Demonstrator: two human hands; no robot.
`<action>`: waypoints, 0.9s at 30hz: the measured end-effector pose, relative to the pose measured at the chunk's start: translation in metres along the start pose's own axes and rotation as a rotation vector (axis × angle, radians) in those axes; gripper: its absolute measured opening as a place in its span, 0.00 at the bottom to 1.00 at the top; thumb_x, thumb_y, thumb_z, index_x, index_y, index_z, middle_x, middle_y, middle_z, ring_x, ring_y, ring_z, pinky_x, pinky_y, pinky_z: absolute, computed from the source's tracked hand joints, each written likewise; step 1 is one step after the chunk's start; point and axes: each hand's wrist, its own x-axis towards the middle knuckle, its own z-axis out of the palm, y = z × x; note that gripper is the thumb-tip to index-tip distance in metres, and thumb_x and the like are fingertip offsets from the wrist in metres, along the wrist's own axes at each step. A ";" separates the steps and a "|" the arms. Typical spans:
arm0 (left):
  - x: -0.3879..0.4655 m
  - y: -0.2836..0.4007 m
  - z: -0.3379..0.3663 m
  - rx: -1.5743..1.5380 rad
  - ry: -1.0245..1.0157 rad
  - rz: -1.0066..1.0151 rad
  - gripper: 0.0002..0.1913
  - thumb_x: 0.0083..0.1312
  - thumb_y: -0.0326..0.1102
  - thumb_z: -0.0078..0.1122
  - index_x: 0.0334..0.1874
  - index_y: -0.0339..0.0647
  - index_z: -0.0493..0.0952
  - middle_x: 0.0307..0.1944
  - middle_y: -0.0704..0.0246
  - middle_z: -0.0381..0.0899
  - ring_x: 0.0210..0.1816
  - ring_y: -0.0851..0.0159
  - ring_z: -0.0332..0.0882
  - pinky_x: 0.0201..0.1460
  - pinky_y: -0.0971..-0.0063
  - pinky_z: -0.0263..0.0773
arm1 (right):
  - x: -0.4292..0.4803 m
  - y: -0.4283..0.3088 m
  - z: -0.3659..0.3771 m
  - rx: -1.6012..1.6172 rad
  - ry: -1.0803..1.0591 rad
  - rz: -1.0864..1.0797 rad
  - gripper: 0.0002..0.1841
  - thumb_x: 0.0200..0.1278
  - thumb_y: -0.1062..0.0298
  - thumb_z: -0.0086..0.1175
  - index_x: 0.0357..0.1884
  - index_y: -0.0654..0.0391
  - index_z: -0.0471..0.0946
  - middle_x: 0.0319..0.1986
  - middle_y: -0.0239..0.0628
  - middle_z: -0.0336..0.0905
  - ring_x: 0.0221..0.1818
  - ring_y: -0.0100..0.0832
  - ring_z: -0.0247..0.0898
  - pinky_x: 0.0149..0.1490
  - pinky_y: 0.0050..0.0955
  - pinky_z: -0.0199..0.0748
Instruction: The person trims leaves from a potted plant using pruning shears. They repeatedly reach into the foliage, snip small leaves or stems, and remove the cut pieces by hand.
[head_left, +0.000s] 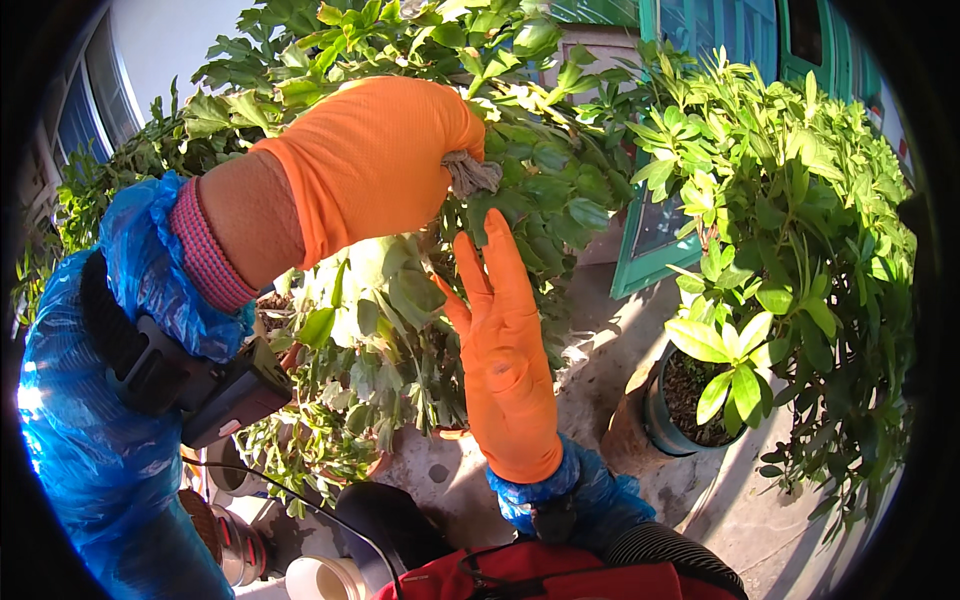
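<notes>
My left hand (382, 161), in an orange glove, is closed on a wadded grey cloth (475, 175) that pokes out beneath its fingers. It is up among the flat green stem segments of a large Christmas cactus (551, 176). Below and to the right, my right hand (504, 360) wears a matching orange glove. Its palm is turned up and its fingers are extended and spread. The fingertips reach a cactus segment just under the cloth; whether they touch it I cannot tell. Nothing is gripped in that palm.
A leafy shrub in a pot (664, 420) stands at right. Behind it is an open green-framed door or window panel (637, 259). A white bucket (322, 577) and a clear jar (238, 551) stand low at left on the concrete floor (442, 491). A cable (315, 504) hangs below my left arm.
</notes>
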 end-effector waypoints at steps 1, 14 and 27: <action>0.000 0.001 0.003 0.013 -0.013 0.033 0.18 0.57 0.25 0.60 0.51 0.38 0.84 0.45 0.55 0.84 0.49 0.47 0.82 0.54 0.59 0.78 | 0.002 0.001 -0.001 0.007 -0.003 -0.019 0.64 0.56 0.31 0.66 0.85 0.56 0.43 0.85 0.36 0.33 0.85 0.46 0.34 0.82 0.54 0.36; -0.012 0.022 0.005 -0.072 -0.055 0.165 0.18 0.53 0.23 0.63 0.48 0.38 0.84 0.42 0.57 0.84 0.46 0.45 0.81 0.48 0.55 0.77 | 0.007 0.002 -0.003 0.116 0.027 -0.115 0.70 0.57 0.31 0.65 0.84 0.56 0.28 0.82 0.46 0.37 0.84 0.45 0.34 0.83 0.50 0.32; -0.019 0.013 -0.017 -0.457 0.109 0.002 0.19 0.56 0.18 0.59 0.51 0.35 0.83 0.41 0.60 0.84 0.44 0.53 0.84 0.49 0.67 0.79 | 0.005 0.008 -0.012 0.072 0.000 -0.168 0.59 0.66 0.31 0.54 0.84 0.63 0.40 0.83 0.42 0.41 0.85 0.41 0.36 0.83 0.48 0.34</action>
